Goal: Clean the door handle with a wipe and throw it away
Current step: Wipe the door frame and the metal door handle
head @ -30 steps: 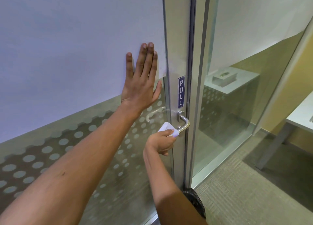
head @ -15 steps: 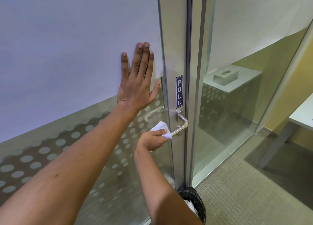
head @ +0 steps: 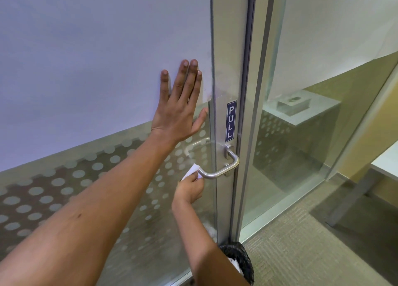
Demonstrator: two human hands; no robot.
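Note:
A brushed-metal lever door handle (head: 224, 169) sticks out from the door's metal stile under a blue PULL label (head: 231, 121). My right hand (head: 190, 187) pinches a small white wipe (head: 192, 171) against the free left end of the handle. My left hand (head: 181, 105) lies flat with fingers spread on the frosted glass door panel (head: 97, 70), above and left of the handle. A black-lined waste bin (head: 241, 260) stands on the floor at the foot of the door, partly hidden behind my right forearm.
A glass partition (head: 301, 135) stands to the right of the door frame, with a grey cabinet and tissue box (head: 294, 106) behind it. Carpet floor (head: 301, 253) spreads at the lower right, and a white table edge (head: 385, 165) juts in at the far right.
My right hand has slid the wipe leftward along the handle, from near its bend to its free end. The left hand has stayed flat on the glass.

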